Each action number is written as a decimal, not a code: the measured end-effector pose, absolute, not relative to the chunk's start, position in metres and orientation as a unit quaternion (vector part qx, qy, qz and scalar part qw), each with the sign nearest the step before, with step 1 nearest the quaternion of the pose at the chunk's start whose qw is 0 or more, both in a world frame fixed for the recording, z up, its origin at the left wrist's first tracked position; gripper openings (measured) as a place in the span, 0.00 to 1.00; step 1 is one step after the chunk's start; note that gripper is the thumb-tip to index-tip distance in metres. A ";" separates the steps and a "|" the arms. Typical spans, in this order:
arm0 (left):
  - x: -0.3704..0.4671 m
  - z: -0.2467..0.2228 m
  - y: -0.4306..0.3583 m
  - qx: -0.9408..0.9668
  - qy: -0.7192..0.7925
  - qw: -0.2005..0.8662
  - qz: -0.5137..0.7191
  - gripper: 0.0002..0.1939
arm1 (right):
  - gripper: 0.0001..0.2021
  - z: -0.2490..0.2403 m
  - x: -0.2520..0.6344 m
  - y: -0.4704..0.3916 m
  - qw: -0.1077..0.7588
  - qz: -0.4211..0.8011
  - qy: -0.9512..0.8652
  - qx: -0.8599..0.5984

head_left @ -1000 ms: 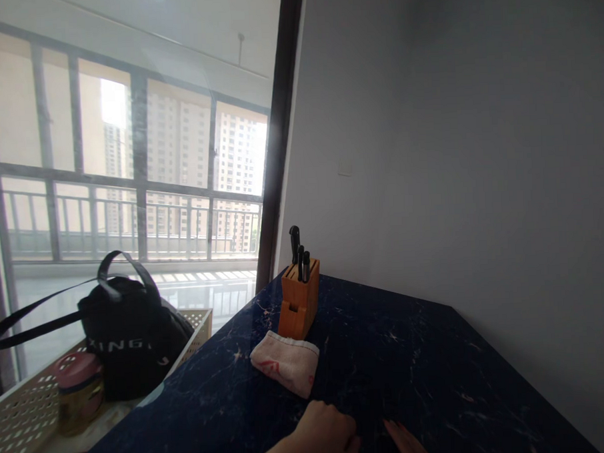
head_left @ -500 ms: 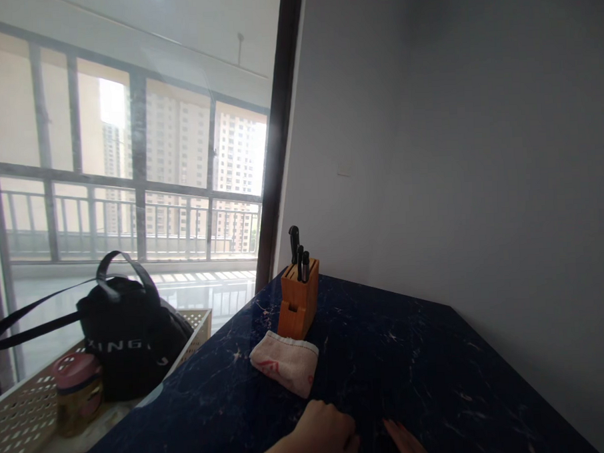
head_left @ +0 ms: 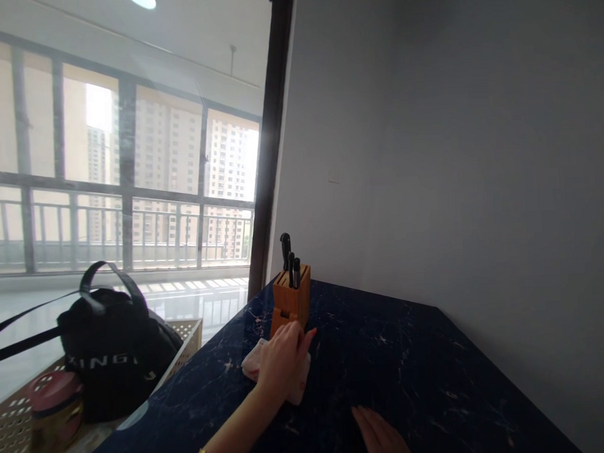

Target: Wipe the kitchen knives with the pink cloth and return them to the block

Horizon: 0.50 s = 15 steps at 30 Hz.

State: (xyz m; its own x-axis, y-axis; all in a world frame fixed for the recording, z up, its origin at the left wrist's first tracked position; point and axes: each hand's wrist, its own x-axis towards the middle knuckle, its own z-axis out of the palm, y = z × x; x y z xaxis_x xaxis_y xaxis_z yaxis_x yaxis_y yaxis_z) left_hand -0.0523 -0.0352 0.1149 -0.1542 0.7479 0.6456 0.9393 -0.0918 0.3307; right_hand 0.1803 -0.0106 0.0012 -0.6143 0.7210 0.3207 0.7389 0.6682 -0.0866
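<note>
A folded pale pink towel [head_left: 252, 359] with red marks lies on the dark blue marbled table [head_left: 378, 357]. My left hand [head_left: 282, 357] is over the towel and covers much of it. Its thumb stands apart from the bent fingers, whose tips are partly hidden. Just behind the towel stands a wooden knife block [head_left: 291, 296] holding several black-handled knives [head_left: 286, 250]. Low in the view, my right hand [head_left: 381, 437] is on or just above the tabletop, fingers stretched out, with nothing in it.
Left of the table, a perforated beige basket [head_left: 194, 335] holds a black bag [head_left: 112, 348] and a pink-lidded bottle [head_left: 54, 411]. A grey wall [head_left: 453, 146] borders the table at the back and right. Large windows [head_left: 163, 139] are on the left.
My left hand has moved forward from the near side of the towel onto it, thumb now spread. My right hand has shifted slightly left in view. The camera view has shifted a little.
</note>
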 end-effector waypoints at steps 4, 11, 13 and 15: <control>-0.078 0.112 -0.020 -0.580 -0.681 0.145 -0.422 0.20 | 0.29 0.037 0.125 -0.025 0.178 -0.028 -0.903 -0.389; -0.133 0.078 0.021 -0.562 -0.680 0.083 -0.464 0.38 | 0.20 0.048 0.039 -0.024 0.225 -0.112 -0.891 -0.378; -0.145 0.068 0.034 -0.562 -0.674 0.038 -0.477 0.42 | 0.16 0.047 0.029 -0.016 0.223 -0.127 -0.892 -0.373; -0.152 0.061 0.046 -0.565 -0.663 -0.016 -0.491 0.41 | 0.15 0.051 0.026 -0.011 0.209 -0.142 -0.900 -0.356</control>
